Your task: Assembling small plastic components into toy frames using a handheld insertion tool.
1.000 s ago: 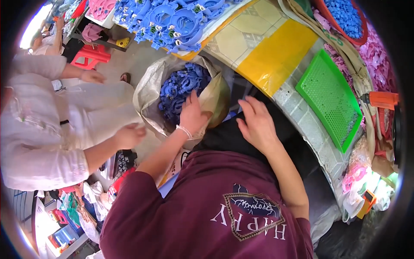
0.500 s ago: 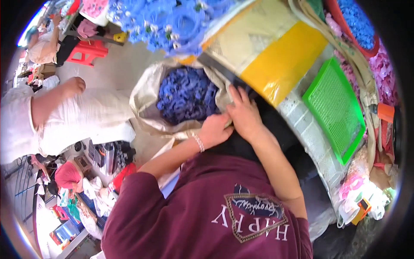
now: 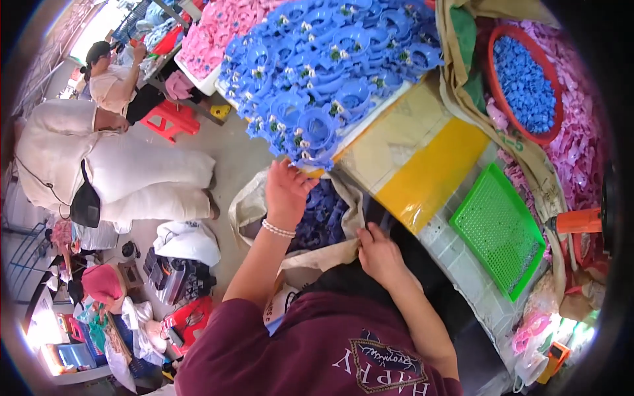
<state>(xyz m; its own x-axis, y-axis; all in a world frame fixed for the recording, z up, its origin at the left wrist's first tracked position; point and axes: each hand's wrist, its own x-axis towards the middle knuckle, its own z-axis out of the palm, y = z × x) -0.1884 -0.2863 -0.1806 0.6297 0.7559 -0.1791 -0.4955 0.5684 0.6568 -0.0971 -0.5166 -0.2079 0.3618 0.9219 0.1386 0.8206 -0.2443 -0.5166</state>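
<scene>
Above the open sack (image 3: pixel 249 206), our left grip (image 3: pixel 286 190) hangs loosely spread; our right grip (image 3: pixel 383 259) pinches the rim, seemingly to steady the mouth around the dark-blue pieces (image 3: pixel 325 216) inside, near lighter blue parts (image 3: pixel 330 72) heaped by the table (image 3: pixel 373 153).

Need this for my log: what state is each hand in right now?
Left hand: open, beside the blue parts.
Right hand: at the sack rim; grip cannot be told.
</scene>
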